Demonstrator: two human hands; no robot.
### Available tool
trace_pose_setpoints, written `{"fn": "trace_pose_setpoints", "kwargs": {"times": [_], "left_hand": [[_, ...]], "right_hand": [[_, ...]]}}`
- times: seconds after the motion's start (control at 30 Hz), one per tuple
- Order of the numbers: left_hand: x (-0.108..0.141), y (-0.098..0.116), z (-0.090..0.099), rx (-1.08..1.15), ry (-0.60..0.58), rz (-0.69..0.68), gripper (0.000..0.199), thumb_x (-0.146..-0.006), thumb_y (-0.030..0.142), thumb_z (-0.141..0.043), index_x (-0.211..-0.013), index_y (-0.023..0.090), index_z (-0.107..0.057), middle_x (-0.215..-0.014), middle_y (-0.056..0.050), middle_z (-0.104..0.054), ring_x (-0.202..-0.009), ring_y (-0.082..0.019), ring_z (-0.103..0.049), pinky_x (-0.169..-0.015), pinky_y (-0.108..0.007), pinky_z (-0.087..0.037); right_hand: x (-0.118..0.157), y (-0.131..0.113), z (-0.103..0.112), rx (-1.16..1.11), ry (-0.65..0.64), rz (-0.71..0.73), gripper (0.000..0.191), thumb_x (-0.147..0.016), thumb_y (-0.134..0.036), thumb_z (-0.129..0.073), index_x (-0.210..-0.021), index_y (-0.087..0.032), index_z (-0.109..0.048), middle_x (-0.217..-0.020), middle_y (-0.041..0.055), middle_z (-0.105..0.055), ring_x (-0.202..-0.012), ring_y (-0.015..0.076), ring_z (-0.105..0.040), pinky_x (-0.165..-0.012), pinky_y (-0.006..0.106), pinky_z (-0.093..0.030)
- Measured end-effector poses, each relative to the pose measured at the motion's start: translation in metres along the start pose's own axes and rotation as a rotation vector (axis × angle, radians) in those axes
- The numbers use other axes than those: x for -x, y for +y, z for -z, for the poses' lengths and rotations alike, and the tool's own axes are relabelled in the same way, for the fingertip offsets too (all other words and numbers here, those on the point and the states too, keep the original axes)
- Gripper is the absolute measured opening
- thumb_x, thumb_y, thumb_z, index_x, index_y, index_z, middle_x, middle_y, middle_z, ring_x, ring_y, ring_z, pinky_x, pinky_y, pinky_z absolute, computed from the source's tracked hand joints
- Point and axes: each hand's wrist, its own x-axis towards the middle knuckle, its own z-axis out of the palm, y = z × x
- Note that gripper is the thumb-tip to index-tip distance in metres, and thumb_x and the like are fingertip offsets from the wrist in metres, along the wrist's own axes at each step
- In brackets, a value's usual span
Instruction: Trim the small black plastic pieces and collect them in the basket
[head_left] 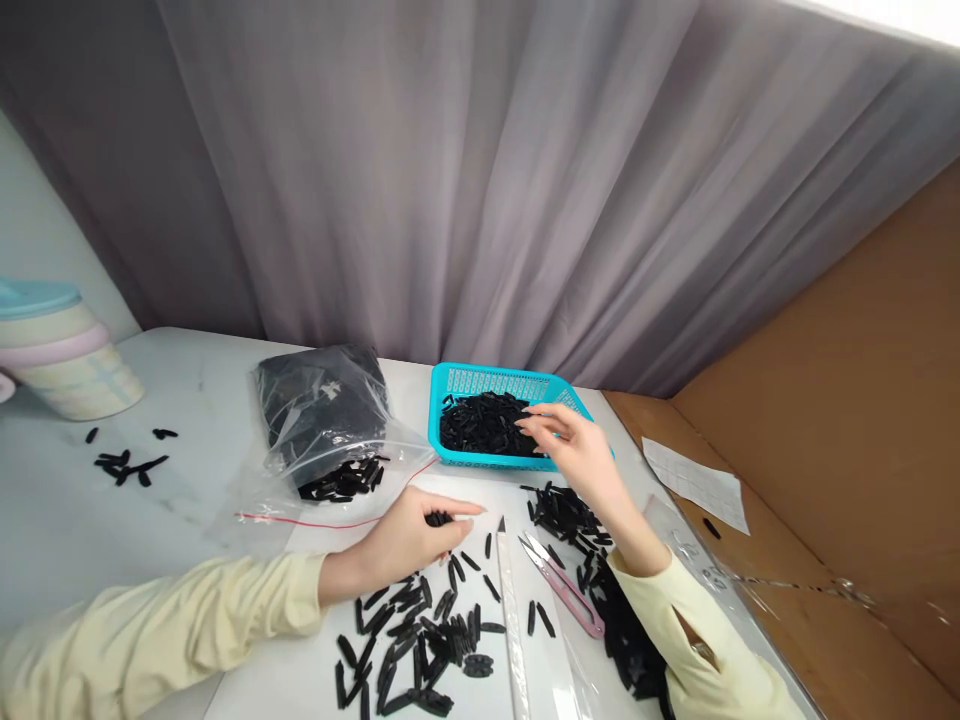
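Note:
Several small black pieces are held in my left hand [412,535], its thumb and forefinger stretched out over the white sheet. Above the right part of the turquoise basket [480,461] is my right hand [574,450], fingers apart, with nothing visible between them. Inside the basket lies a heap of black pieces [484,422]. More loose black pieces [405,625] are scattered below my left hand. A white pen-like tool with a dark tip [511,620] and pink thread snips [566,590] lie between my forearms.
At the back left lies a clear zip bag of black material [322,400]. A pale tumbler [71,350] stands far left near loose black pieces [127,467]. Another black heap [566,515] lies by my right wrist. A paper slip [697,482] rests on brown cardboard [847,420] at right.

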Motion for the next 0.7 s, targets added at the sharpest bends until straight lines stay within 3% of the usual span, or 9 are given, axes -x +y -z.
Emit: {"fn": "trace_pose_setpoints", "kwargs": {"times": [0.07, 0.13, 0.2, 0.27, 0.33, 0.5, 0.7], "left_hand": [[-0.004, -0.013, -0.004, -0.033, 0.003, -0.016, 0.035, -0.075, 0.02, -0.054, -0.104, 0.013, -0.071, -0.041, 0.006, -0.045, -0.039, -0.007, -0.03, -0.036, -0.018, -0.024], [-0.007, -0.023, -0.005, -0.084, 0.001, -0.081, 0.035, -0.075, 0.019, -0.053, -0.105, 0.014, -0.071, -0.046, 0.005, -0.052, -0.043, -0.008, -0.035, -0.04, -0.018, -0.029], [-0.009, -0.029, -0.004, -0.118, -0.01, -0.127, 0.033, -0.075, 0.018, -0.052, -0.101, 0.014, -0.072, -0.051, 0.004, -0.055, -0.046, -0.009, -0.037, -0.043, -0.019, -0.032], [-0.011, -0.033, -0.003, -0.128, -0.03, -0.14, 0.026, -0.074, 0.017, -0.051, -0.087, 0.012, -0.074, -0.051, 0.004, -0.053, -0.048, -0.009, -0.037, -0.045, -0.019, -0.032], [-0.013, -0.036, -0.003, -0.125, -0.047, -0.148, 0.02, -0.073, 0.016, -0.051, -0.071, 0.011, -0.07, -0.051, 0.004, -0.051, -0.05, -0.009, -0.039, -0.047, -0.019, -0.033], [-0.015, -0.037, -0.003, -0.121, -0.057, -0.163, 0.014, -0.071, 0.017, -0.052, -0.069, 0.011, -0.065, -0.058, 0.003, -0.055, -0.056, -0.011, -0.045, -0.055, -0.021, -0.038], [-0.013, -0.034, -0.003, -0.129, -0.065, -0.166, 0.014, -0.07, 0.02, -0.053, -0.063, 0.011, -0.062, -0.06, 0.003, -0.054, -0.06, -0.013, -0.048, -0.058, -0.022, -0.038]], "right_hand": [[-0.002, 0.006, -0.005, 0.08, -0.026, 0.045, 0.013, -0.077, -0.02, -0.057, -0.089, -0.019, -0.063, -0.089, 0.0092, -0.071, -0.088, 0.025, -0.065, -0.077, 0.041, -0.049], [0.008, 0.0, -0.012, 0.124, -0.1, 0.099, 0.012, -0.076, -0.015, -0.058, -0.083, -0.021, -0.066, -0.088, 0.0071, -0.071, -0.091, 0.0248, -0.063, -0.083, 0.042, -0.046], [0.022, -0.016, -0.019, 0.143, -0.245, 0.154, 0.012, -0.077, -0.013, -0.059, -0.078, -0.022, -0.066, -0.081, 0.0038, -0.071, -0.082, 0.0217, -0.064, -0.078, 0.036, -0.047], [0.037, -0.031, -0.025, 0.184, -0.431, 0.233, 0.015, -0.081, -0.009, -0.055, -0.079, -0.02, -0.065, -0.08, 0.0029, -0.069, -0.077, 0.0188, -0.063, -0.072, 0.031, -0.047], [0.046, -0.04, -0.031, 0.225, -0.54, 0.316, 0.018, -0.083, -0.004, -0.051, -0.083, -0.018, -0.062, -0.082, 0.0046, -0.066, -0.079, 0.0183, -0.06, -0.071, 0.029, -0.047], [0.05, -0.035, -0.038, 0.288, -0.595, 0.438, 0.022, -0.081, 0.002, -0.047, -0.088, -0.015, -0.059, -0.083, 0.0069, -0.061, -0.079, 0.0196, -0.054, -0.07, 0.031, -0.045], [0.048, -0.028, -0.039, 0.251, -0.615, 0.415, 0.021, -0.081, 0.001, -0.048, -0.083, -0.017, -0.059, -0.081, 0.0052, -0.062, -0.077, 0.0183, -0.056, -0.07, 0.029, -0.045]]}}
